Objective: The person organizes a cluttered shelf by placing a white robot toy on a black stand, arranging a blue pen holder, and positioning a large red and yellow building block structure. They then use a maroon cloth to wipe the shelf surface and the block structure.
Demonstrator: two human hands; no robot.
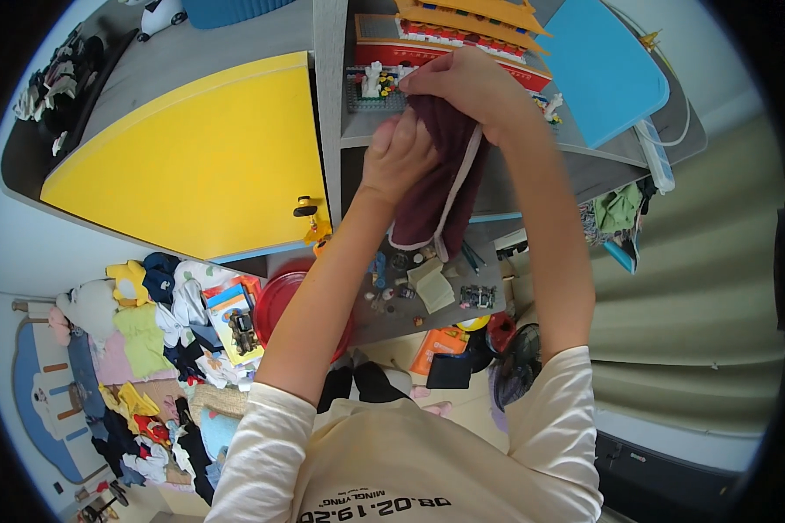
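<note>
Maroon cloth (436, 187) hangs lengthwise below both hands, right hand (462, 87) pinching its top edge, left hand (399, 157) clutching lower beside it.

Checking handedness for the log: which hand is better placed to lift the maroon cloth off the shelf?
Probably right. The right hand grips the maroon cloth at its top edge; the left hand only presses its side.

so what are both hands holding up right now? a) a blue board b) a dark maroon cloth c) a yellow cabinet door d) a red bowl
b: the left hand and right hand both grip a dark maroon cloth with a pale edge, hanging down between them.
</note>
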